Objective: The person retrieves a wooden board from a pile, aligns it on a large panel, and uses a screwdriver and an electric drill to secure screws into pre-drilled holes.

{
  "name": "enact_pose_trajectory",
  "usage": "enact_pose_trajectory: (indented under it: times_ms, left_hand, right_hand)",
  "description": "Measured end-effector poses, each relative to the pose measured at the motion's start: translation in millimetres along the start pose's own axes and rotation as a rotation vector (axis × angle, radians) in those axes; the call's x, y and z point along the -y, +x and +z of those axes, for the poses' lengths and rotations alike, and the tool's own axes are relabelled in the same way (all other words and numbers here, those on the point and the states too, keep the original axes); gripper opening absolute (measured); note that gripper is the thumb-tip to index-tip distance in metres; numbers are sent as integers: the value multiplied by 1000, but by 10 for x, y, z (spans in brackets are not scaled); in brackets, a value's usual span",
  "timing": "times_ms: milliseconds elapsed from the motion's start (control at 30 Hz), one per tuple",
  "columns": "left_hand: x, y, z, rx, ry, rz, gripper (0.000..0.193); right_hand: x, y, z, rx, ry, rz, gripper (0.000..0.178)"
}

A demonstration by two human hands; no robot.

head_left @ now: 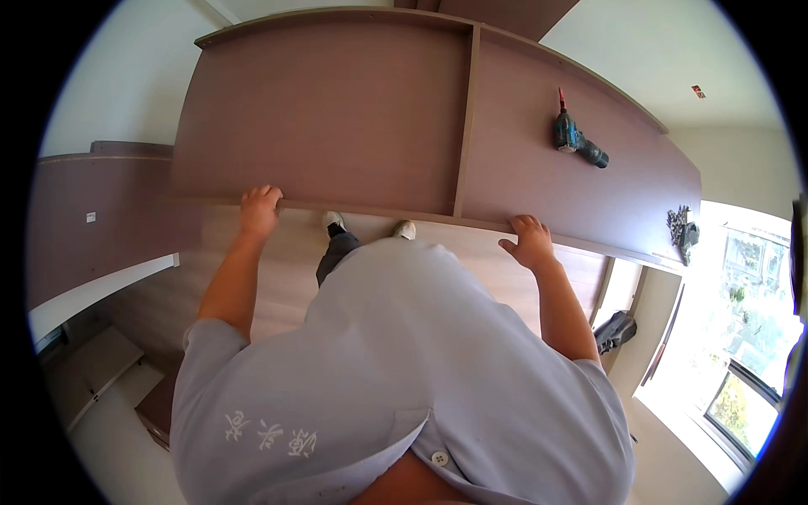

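Pale shirt front nearest, then left hand [259, 210] and right hand [530, 242] clenched over near edge of brown cabinet carcass [337, 118] lying open-side up on floor; risk: lifting could send cordless drill [576, 141] sliding off far-right panel.

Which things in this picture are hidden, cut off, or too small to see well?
Head view:
- Left hand and right hand: fingertips curl over the cabinet edge, hidden.
- Legs and part of the shoes: covered by the person's shirt.
- Pile of small parts: too small to identify.
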State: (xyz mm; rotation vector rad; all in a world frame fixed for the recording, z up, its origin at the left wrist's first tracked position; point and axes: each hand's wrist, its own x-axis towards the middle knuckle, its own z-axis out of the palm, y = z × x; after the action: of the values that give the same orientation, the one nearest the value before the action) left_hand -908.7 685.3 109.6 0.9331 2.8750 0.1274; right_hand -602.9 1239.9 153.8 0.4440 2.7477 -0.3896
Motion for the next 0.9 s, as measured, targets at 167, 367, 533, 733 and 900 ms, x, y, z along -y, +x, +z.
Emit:
enact_pose_trajectory:
  times_ms: [167, 367, 533, 733, 900]
  left_hand:
    - [-15, 7, 41, 39, 95, -23, 28]
    - [-560, 295, 135, 206, 40, 181, 27]
    - [-899, 342, 45, 215, -4, 208, 27]
    - [-1063, 349, -47, 217, 12, 230, 25]
    - [-1448, 453, -300, 445, -107, 115, 34]
  right_hand:
    - [-25, 68, 355, -97, -68, 190, 28]
    - [-25, 114, 456, -142, -111, 192, 22]
    - [62, 79, 372, -126, -143, 269, 22]
    - [250, -35, 398, -214, -116, 405, 43]
    - [325, -692, 410, -505, 327, 238, 51]
